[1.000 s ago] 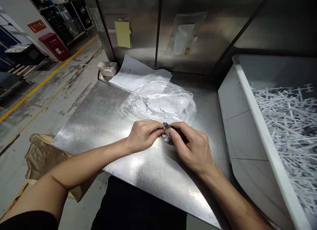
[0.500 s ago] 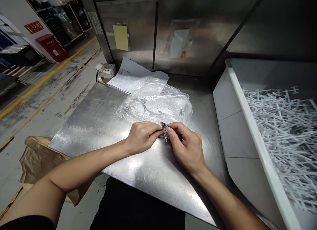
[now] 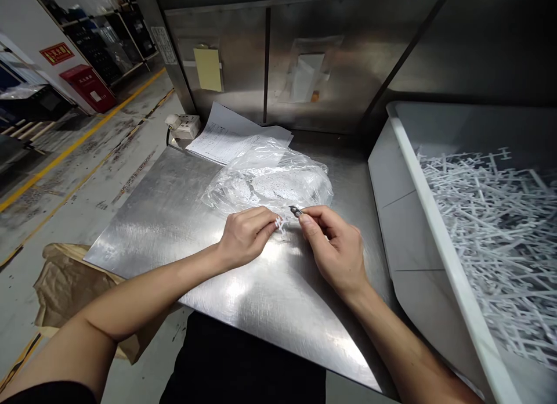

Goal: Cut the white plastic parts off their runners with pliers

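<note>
Pinched between the thumb and fingers of my left hand (image 3: pixel 247 237) is a small white branched plastic sprue (image 3: pixel 281 223), held above the metal table. My right hand (image 3: pixel 336 247) is closed around a pair of nippers (image 3: pixel 295 210); only their dark metal jaws show, the handles hidden in my palm. The jaws are just right of the sprue, a little apart from it. Behind both hands lies a clear plastic bag (image 3: pixel 278 180) with many tiny pale pieces in it.
On the right, a large white bin (image 3: pixel 418 177) holds a heap of white plastic sprues (image 3: pixel 491 218). Printed sheets (image 3: pixel 226 131) and a power socket (image 3: pixel 188 126) sit at the back of the metal table (image 3: pixel 152 201). Brown paper (image 3: pixel 73 282) is below its left edge.
The nippers have moved away from the sprue to the right with my right hand. My left hand has shifted slightly left, and the sprue shows more plainly.
</note>
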A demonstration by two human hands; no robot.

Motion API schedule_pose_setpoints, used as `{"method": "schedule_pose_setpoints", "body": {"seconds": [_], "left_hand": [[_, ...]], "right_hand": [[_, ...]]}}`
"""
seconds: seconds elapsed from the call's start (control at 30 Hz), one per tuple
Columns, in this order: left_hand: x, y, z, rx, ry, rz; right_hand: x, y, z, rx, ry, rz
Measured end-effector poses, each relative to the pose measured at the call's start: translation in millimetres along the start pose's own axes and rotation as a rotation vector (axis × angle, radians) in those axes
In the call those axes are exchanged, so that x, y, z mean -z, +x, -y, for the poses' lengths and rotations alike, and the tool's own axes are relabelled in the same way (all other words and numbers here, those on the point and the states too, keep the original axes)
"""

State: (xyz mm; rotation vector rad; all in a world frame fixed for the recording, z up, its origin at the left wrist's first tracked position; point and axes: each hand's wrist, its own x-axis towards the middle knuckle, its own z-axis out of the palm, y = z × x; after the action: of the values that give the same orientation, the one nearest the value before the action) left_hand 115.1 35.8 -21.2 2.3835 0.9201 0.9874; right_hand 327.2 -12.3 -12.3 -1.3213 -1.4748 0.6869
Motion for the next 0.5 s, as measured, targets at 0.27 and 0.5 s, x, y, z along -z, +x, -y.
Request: {"method": "schedule_pose_setpoints", "body": {"seconds": [0.27,0.5], "left_hand": [[7.5,2.9,0.4,0.102,-0.102,-0.022],[12.9,6.3,0.9,0.170,-0.207,-0.031]], "right_hand": [[3.8,3.4,-3.0,0.039,-0.024,0.001],[6.3,5.2,0.2,0.090,-0.083,0.077]]}}
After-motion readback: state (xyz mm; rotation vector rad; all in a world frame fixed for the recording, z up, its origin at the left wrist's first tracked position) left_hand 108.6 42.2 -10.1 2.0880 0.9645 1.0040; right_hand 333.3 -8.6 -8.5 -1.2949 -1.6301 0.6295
